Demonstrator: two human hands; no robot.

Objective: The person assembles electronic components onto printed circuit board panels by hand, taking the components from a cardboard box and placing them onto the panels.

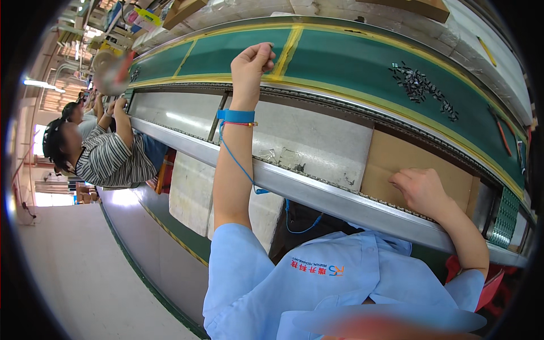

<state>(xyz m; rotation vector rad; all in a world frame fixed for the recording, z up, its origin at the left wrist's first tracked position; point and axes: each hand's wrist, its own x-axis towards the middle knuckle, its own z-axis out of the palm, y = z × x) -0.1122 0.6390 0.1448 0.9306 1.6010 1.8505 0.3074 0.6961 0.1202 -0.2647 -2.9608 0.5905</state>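
My left hand (252,59) is raised over the green belt (334,56), its thumb and fingers pinched together. A tiny greyish speck shows at the fingertips, too small to name. Around that wrist sits a blue wrist strap (238,117) with a coiled blue cord (235,158) hanging from it. Lower and to the right, my right hand (420,191) is over a brown cardboard sheet (391,161), with its fingers curled in. Whatever those fingers may hold is hidden. A loose pile of small black parts (416,84) lies on the belt, farther away than my right hand.
Yellow tape (290,48) borders and divides the belt. Red-handled pliers (501,136) lie at its right end. A metal rail (340,198) runs between me and the belt. Other people, one in a striped shirt (116,156), are at the left. Open cardboard boxes stand behind the belt.
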